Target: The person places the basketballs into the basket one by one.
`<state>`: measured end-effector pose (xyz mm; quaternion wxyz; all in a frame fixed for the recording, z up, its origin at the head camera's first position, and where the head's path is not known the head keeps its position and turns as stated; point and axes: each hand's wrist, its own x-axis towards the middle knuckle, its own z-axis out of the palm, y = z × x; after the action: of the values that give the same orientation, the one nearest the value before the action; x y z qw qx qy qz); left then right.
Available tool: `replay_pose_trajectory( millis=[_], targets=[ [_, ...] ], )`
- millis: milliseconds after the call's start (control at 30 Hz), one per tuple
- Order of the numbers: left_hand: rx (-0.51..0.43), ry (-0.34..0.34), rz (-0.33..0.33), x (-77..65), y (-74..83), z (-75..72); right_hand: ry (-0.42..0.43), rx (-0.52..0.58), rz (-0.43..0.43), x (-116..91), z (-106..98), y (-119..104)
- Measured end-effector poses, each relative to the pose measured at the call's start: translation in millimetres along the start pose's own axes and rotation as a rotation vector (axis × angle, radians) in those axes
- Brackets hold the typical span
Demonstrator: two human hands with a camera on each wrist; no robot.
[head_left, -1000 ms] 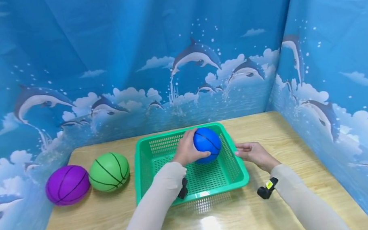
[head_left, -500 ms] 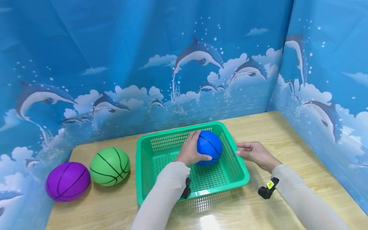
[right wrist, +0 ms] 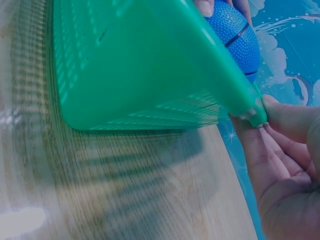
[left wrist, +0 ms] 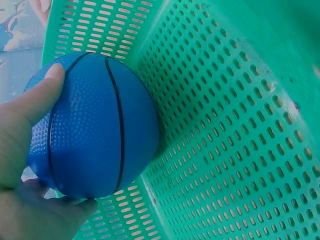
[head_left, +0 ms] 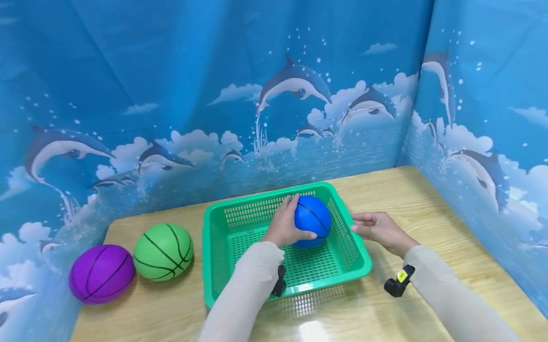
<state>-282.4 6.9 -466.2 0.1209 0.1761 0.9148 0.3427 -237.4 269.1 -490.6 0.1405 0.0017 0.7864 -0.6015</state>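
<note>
Green plastic forms the basket [head_left: 337, 278], its slotted walls rising to a smooth rim. Within it, at the right end, sits the blue ball [head_left: 313, 218]; from these angles I cannot tell whether it rests on the basket's floor. The left hand [head_left: 283, 224] grips the ball from its left side, thumb on the near side and fingers curved round the far side, spread about as wide as the ball. The right hand [head_left: 380, 230] pinches the basket's right rim, thumb and fingers nearly together with the edge between them.

Left of the ball, the basket's perforated floor gives room, while on its right the end wall is close. In the head view the back rim nearly lines up with the table's far edge.

Pale wood grain covers the table [head_left: 399, 192], with a bright glare in front of the basket. Left of the basket, a green ball [head_left: 163, 251] is just beside a purple ball [head_left: 101, 273], which sits at the table's left edge. Blue curtains [head_left: 166, 61] printed with leaping dolphins and clouds surround the table at the back and sides.
</note>
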Motion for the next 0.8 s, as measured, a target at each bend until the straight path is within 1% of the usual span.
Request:
replay_pose_trajectory(
  millis=[100, 200, 267, 433, 500, 600, 667, 800],
  targets=[
    [0.008, -0.008, 0.006, -0.3, 0.8, -2.8, 0.000, -0.006, 0.004, 0, 1, 0],
    [0.015, 0.001, 0.029, -0.6, 1.4, -8.6, 0.007, -0.004, 0.004, 0, 1, 1],
    [0.003, 0.014, 0.041, -2.3, 3.0, -15.8, 0.012, -0.003, 0.001, 1, 1, 1],
    [-0.050, 0.041, 0.032, -11.4, 3.3, -40.7, 0.013, 0.001, -0.007, 0, 1, 2],
    [-0.061, 0.057, 0.023, -16.3, -0.7, -51.6, 0.010, 0.003, -0.010, 0, 1, 1],
    [-0.072, 0.094, 0.020, -25.0, -11.3, -68.0, 0.005, 0.003, -0.014, 0, 1, 2],
    [-0.072, 0.122, 0.010, -32.4, -20.4, -79.1, 0.006, 0.005, -0.012, 1, 1, 2],
    [-0.069, 0.177, 0.011, -50.4, -40.5, -101.3, 0.008, 0.001, -0.013, 1, 2, 1]
  ],
)
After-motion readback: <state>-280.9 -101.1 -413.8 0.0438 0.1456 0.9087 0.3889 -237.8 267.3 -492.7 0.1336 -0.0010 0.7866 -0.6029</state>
